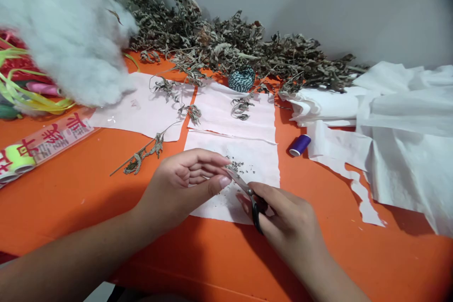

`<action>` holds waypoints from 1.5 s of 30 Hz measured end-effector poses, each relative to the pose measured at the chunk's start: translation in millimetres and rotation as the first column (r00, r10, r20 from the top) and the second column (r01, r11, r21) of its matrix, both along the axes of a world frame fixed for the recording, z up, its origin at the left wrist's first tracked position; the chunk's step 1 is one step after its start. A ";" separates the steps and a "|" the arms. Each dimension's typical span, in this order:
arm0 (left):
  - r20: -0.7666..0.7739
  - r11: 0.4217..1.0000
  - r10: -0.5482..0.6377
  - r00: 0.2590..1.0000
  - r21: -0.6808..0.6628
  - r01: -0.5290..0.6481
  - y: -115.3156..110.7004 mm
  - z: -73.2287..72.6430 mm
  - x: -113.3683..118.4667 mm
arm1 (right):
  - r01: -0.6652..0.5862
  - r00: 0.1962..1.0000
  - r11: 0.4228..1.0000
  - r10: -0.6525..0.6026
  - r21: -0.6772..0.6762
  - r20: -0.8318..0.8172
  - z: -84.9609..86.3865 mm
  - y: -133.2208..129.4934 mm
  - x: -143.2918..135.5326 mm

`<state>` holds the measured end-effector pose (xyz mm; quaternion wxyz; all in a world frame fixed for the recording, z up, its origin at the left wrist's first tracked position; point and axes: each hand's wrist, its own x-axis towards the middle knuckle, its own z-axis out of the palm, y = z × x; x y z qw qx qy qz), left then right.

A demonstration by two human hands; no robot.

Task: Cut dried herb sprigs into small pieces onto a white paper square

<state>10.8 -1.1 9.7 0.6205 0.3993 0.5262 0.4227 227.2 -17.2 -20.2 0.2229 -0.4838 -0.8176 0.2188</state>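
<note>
Right fingers [271,194] close round scissors [242,180]; left fingers [207,156] half-curl, any hold unclear. Red characters [52,133] mark clear packaging [62,148] on the orange worktop [329,207], before a grey wall [318,4].

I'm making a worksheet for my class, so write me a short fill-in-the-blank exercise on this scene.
1. The scissors are in the person's ____ hand.
2. Small plant bits lie on a pale sheet; the table underneath is coloured ____.
3. The fluffy heap is coloured ____.
4. The purple-blue spool lies on its ____.

Missing words: right; orange; white; side.
</note>
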 end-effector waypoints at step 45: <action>-0.020 0.998 -0.048 0.999 0.026 0.049 0.2 -0.8 -2.1 | -0.025 0.994 0.999 0.021 -0.031 -0.109 7.3 0.5 -10.3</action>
